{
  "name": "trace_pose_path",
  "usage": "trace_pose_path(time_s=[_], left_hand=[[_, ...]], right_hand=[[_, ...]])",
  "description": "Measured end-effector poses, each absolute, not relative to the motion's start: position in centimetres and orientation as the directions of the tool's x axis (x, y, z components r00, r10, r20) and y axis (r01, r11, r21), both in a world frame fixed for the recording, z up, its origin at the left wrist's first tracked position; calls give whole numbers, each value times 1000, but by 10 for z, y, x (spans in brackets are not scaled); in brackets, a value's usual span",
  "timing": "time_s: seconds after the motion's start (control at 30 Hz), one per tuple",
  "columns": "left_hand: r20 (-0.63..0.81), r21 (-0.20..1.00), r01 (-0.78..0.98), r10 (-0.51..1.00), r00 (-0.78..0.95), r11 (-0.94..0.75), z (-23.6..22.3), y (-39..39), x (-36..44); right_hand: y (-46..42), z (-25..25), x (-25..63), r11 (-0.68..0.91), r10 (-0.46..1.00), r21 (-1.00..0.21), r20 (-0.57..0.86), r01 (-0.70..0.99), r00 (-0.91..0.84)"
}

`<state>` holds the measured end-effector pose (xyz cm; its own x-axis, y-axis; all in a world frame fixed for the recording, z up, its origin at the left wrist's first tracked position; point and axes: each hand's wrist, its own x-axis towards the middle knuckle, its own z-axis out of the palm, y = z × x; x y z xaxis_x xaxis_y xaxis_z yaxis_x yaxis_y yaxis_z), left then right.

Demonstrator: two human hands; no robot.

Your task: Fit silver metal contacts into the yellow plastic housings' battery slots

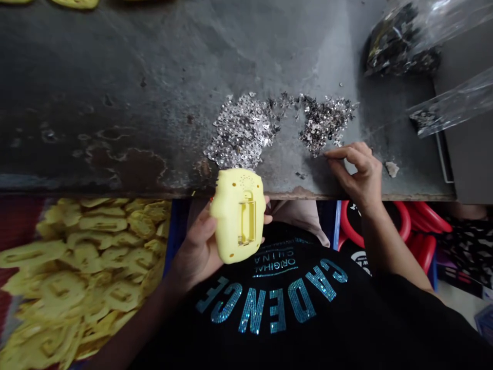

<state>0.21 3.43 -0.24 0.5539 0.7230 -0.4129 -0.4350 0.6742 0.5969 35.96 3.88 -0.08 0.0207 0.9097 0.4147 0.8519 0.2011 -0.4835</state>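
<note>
My left hand (pixel 200 241) is wrapped round a yellow plastic housing (pixel 228 221), held upright at the table's front edge. Its face toward me has an open battery compartment (pixel 247 221), a patch of small holes near the top and screw holes near the corners. My right hand (pixel 358 172) rests low over the table, thumb and forefinger pinched together at the near edge of a darker pile of small metal pieces (pixel 325 123). Whatever lies between those fingertips is too small to make out. A larger, shinier pile of metal pieces (pixel 242 128) lies just beyond the housing.
The worn grey metal table (pixel 173 67) ends in a straight front edge. Many yellow plastic parts (pixel 103 272) fill the space below left. Clear bags with metal pieces (pixel 400 46) stand at the back right. Red ring-shaped things (pixel 402 221) are below right.
</note>
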Motion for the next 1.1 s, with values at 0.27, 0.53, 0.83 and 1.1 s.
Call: trace_pose_path(time_s=[0.27,0.53,0.83,1.1], left_hand=[[-371,621,-408,709,599,669,-9,37,3],[-338,612,-448,728,597,652,-12,31,-1],[-344,572,-454,702,624,683,-17,29,1],[-382,580,-456,720,580,675,-13,27,-1]], right_hand=[[36,-6,332,291,940,-406,290,866,-180],[45,-16,344,239,904,-90,385,967,-187],[80,8,356,246,915,-132,357,960,-185],[66,9,394,264,929,-106,296,959,-223]])
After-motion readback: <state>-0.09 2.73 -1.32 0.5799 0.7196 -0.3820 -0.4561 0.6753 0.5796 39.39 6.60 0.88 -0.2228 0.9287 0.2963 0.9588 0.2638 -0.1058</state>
